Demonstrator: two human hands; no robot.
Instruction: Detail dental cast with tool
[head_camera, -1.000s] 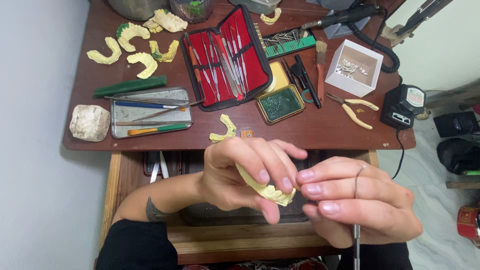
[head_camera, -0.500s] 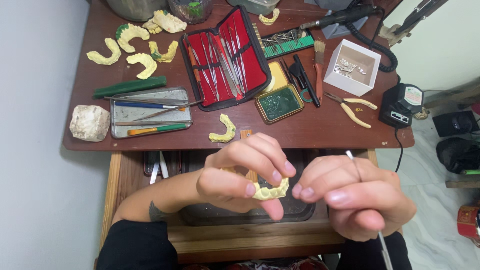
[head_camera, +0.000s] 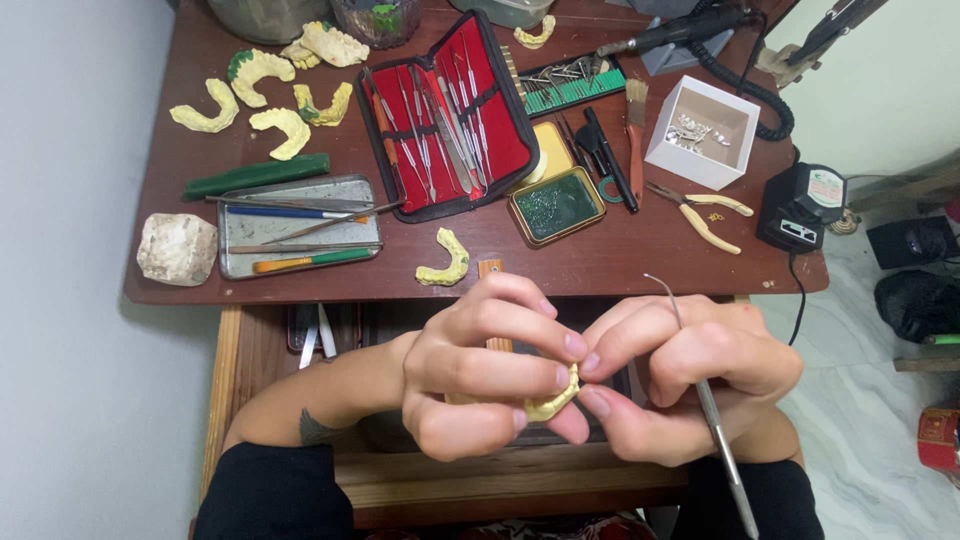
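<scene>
My left hand (head_camera: 480, 375) grips a small yellow dental cast (head_camera: 556, 399) in front of my chest, over the open drawer. My right hand (head_camera: 680, 375) pinches the cast's right end with thumb and forefinger and also holds a thin metal hand instrument (head_camera: 718, 435), whose curved tip sticks up above the knuckles and whose handle runs down past the wrist. Most of the cast is hidden by my fingers.
On the brown table (head_camera: 620, 262) lie another yellow cast (head_camera: 445, 262), several more casts (head_camera: 262, 100) at the back left, a red instrument case (head_camera: 448, 115), a metal tray of tools (head_camera: 298, 226), a green tin (head_camera: 556, 205), yellow-handled pliers (head_camera: 700, 212), a white box (head_camera: 702, 132) and a rough stone (head_camera: 177, 248).
Both hands have drawn closer together on the cast. The instrument in my right hand has swung, its tip now pointing up and its handle down to the right.
</scene>
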